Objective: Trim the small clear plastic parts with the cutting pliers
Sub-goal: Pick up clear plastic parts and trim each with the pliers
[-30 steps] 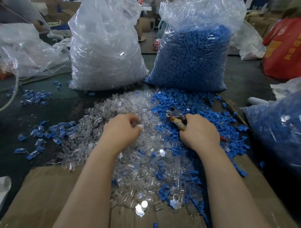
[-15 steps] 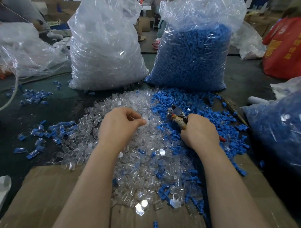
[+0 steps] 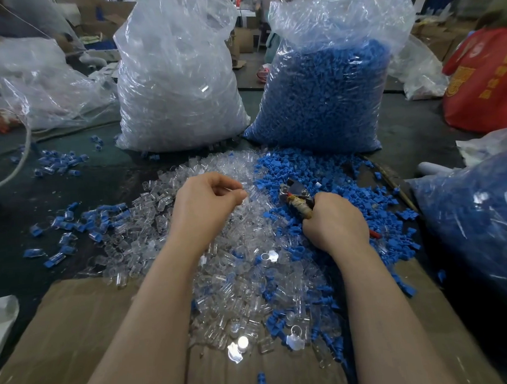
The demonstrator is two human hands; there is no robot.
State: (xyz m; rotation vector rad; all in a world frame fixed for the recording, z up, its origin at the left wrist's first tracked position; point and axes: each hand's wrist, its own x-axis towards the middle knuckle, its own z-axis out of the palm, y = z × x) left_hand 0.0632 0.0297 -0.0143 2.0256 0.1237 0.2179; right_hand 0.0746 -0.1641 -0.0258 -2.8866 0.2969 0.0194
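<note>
A heap of small clear plastic parts (image 3: pixel 220 267) covers the middle of the table, with a heap of blue parts (image 3: pixel 341 188) to its right. My left hand (image 3: pixel 206 205) hovers over the clear heap, fingers pinched on one small clear part (image 3: pixel 237 189). My right hand (image 3: pixel 333 220) rests on the blue heap, closed round the handles of the cutting pliers (image 3: pixel 294 194). The pliers' dark head points up and left, a short way right of the pinched part. Their handles are mostly hidden in my fist.
Two tall bags stand behind the heaps: one of clear parts (image 3: pixel 176 79), one of blue parts (image 3: pixel 329 97). Another blue-filled bag (image 3: pixel 477 218) lies at the right edge, a red bag (image 3: pixel 484 80) beyond. Brown cardboard (image 3: pixel 79 335) lies under my forearms. Loose blue parts (image 3: pixel 61 224) scatter left.
My left hand rose out of the clear heap with one part pinched in its fingers. My right hand with the pliers stayed nearly in place.
</note>
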